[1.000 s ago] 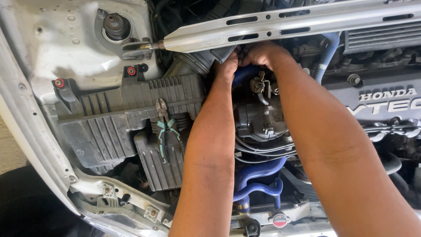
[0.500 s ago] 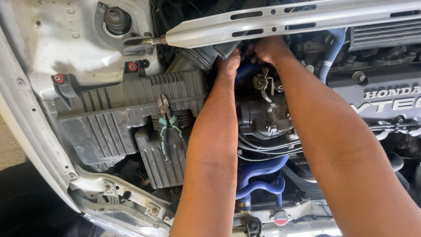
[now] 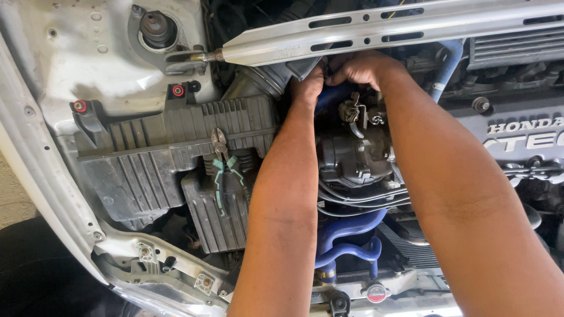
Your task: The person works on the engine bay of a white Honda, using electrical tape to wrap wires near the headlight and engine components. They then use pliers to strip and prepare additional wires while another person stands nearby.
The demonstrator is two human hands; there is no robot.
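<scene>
The view looks straight down into an open engine bay, lit by daylight; white painted bodywork (image 3: 70,64) frames the left side, with a strut tower top (image 3: 155,26) set into it and 2 red-capped fasteners (image 3: 80,106) along the edge of a black ribbed air box (image 3: 153,158). A silver slotted strut bar (image 3: 376,26) crosses the top of the bay from left to right.

Both of the person's arms reach in from below and meet just under that bar; the left hand (image 3: 306,87) is curled shut, its fingers tucked against a blue hose (image 3: 332,97) beside the black intake duct (image 3: 258,85); the right hand (image 3: 361,69) is also closed, knuckles up, gripping at the same blue hose, though what exactly the fingertips pinch is hidden beneath the bar. The 2 hands are just beside each other, almost touching.

A pair of pliers (image 3: 223,164) with teal-green handles lies on the air box, well apart from the hands. Below the hands sits a dark metal engine part with cables (image 3: 355,158); lower still, blue coolant hoses (image 3: 346,235) curve toward the radiator cap (image 3: 376,292). A grey valve cover (image 3: 517,132) sits at right; dark ground (image 3: 35,276) shows at lower left.
</scene>
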